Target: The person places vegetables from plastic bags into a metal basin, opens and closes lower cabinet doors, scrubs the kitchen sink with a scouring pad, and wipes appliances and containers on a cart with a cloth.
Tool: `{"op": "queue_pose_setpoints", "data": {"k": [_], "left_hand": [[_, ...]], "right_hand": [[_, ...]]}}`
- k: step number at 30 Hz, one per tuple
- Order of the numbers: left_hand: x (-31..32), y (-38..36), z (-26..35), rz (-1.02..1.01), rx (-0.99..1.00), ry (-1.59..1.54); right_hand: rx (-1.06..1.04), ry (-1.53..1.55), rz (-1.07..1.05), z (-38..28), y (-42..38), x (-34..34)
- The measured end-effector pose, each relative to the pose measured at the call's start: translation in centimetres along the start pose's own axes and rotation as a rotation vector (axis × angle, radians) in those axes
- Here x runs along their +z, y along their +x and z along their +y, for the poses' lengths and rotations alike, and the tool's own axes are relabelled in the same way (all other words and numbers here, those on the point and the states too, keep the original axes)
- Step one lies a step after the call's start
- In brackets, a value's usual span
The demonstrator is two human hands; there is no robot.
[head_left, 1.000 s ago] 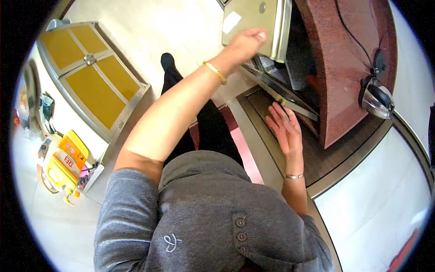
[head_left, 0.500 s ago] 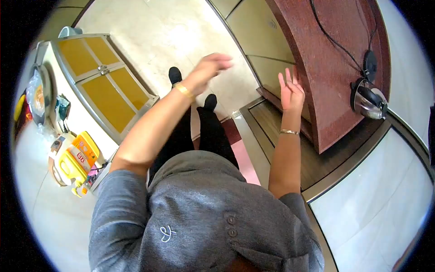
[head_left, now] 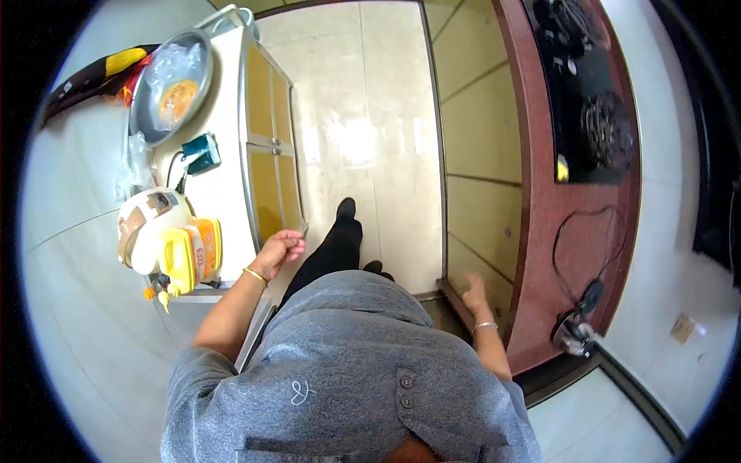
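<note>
My left hand (head_left: 281, 251), with a gold bangle at the wrist, hangs beside the lower corner of the cabinet (head_left: 268, 185) with yellow door panels. Its fingers are loosely curled and I see nothing in them. On the other side my right hand (head_left: 475, 293), wearing a thin bracelet, hangs by the front of the dark red counter (head_left: 540, 255). Motion blurs it somewhat; at least one finger is stretched out and no held object shows. Both hands appear apart from the furniture.
On the cabinet stand a metal basin (head_left: 143, 116) with a plastic bag, a green packet (head_left: 201, 153), a white-and-brown appliance (head_left: 139, 224) and a yellow jug (head_left: 177, 258). The counter bears a black gas stove (head_left: 571, 123) and a kettle (head_left: 571, 333). Tiled floor (head_left: 332, 92) stretches ahead.
The view has turned, bringing the stove into sight. My left hand has dropped from in front of me to the cabinet side, its fingers now curled. My right hand has lowered beside the counter.
</note>
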State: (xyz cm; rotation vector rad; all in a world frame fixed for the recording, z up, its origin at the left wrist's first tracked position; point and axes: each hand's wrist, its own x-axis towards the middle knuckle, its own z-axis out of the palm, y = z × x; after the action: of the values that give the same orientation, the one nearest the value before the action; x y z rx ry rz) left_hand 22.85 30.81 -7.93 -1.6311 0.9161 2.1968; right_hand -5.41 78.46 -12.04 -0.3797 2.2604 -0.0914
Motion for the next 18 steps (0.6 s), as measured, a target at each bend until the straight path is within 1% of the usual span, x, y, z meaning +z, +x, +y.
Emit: {"op": "queue_pose_setpoints", "data": {"k": [1, 3, 4, 5, 8, 9, 12, 15, 18], "left_hand": [[-0.7, 0.8, 0.1, 0.020, 0.021, 0.022], [-1.2, 2.3, 1.3, 0.016, 0.053, 0.113], [-1.1, 2.9, 2.1, 0.011, 0.069, 0.168], [-1.1, 3.5, 3.1, -0.004, 0.109, 0.211], [-0.7, 5.5, 7.0, -0.004, 0.176, 0.318], [-0.6, 6.5, 7.9, 0.005, 0.216, 0.287], [-0.4, 9.3, 10.9, 0.020, 0.282, 0.222], [0.7, 9.9, 14.8, 0.027, 0.228, 0.210], [1.5, 10.0, 18.5, 0.071, 0.252, 0.247]], "right_hand": [[0.035, 0.106, -0.186, -0.2, 0.8, 0.9], [0.031, 0.310, -0.342, 3.4, 4.1, 6.5], [-0.008, 0.409, -0.315, 4.8, 5.4, 7.9], [0.058, 0.142, -0.346, -5.1, 2.5, 0.3], [0.169, 0.320, -0.395, -8.7, 6.6, -3.0], [0.104, 0.346, -0.334, -9.2, 8.5, -3.7], [-0.097, 0.267, -0.140, -9.2, 15.6, -6.7], [-0.052, 0.454, -0.174, -12.7, 21.2, -12.1], [-0.238, 0.240, -0.097, -17.6, 26.5, -18.3]]}}
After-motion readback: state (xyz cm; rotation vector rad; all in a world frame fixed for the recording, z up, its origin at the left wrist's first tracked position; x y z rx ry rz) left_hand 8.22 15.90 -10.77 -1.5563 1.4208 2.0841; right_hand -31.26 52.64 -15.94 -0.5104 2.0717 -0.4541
